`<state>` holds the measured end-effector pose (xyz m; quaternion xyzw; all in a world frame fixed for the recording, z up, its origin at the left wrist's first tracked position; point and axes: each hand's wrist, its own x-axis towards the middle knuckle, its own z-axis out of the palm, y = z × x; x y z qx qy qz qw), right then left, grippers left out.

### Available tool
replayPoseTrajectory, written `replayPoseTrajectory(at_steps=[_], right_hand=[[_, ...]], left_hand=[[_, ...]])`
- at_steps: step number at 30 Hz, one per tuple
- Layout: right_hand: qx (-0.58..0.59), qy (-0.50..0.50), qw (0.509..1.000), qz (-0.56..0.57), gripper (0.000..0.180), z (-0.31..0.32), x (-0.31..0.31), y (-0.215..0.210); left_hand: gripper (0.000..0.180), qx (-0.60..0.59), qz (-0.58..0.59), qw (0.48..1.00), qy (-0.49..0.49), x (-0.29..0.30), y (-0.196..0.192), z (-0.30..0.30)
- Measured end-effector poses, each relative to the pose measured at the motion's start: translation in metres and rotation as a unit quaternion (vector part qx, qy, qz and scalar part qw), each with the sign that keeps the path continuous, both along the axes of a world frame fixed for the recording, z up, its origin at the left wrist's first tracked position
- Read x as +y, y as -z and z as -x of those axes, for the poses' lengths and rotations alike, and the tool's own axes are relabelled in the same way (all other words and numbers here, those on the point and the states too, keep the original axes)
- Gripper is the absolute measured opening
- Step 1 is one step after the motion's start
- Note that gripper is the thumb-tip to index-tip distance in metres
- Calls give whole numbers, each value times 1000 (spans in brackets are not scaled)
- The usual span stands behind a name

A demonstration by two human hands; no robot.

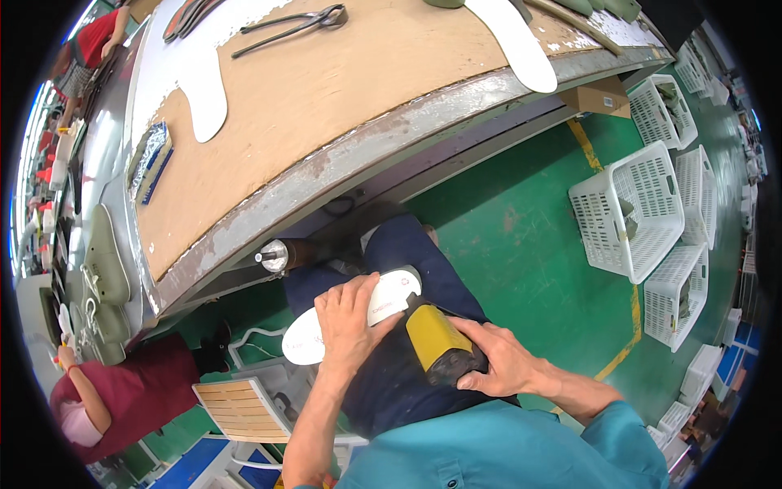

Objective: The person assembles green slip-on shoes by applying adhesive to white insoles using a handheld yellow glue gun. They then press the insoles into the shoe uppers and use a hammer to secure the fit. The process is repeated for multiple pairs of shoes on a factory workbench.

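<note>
A teal shirt [505, 444], cut off below, lies nearest. Above the navy lap [366, 403], the left hand [346, 318] holds, partly hiding, a white insole [394, 293]; the right hand [501, 359] grips a yellow-and-dark object [436, 334], its kind unclear.

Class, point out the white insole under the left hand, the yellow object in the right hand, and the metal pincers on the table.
White insole [393, 296]: head view, on its upper right part.
Yellow object [437, 336]: head view, on its yellow side.
Metal pincers [322, 17]: head view, near the joint.
</note>
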<state>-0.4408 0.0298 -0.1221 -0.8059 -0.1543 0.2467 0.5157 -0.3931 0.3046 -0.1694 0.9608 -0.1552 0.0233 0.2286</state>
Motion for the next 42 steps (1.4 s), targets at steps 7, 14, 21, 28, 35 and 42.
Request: replayPoseTrajectory(at_steps=[7,14,21,28,35,42], right_hand=[[-3,-17,999,30,98,-8,19,-5],[22,-12,998,51,94,-11,25,-1],[23,-44,994,97,94,-15,33,-11],[76,-45,992,86,101,-25,43,-16],[53,-159,979,113,99,-40,84,-21],[146,-225,962,58,94,-47,133,-17]], left_hand=[[77,8,7,1000,1,4,2,1],[77,-4,13,1000,-2,5,6,3],[76,0,31,1000,3,9,6,1],[88,33,-20,996,-82,73,-9,33],[96,4,78,991,-111,100,14,61],[82,-19,148,982,-115,108,27,84]])
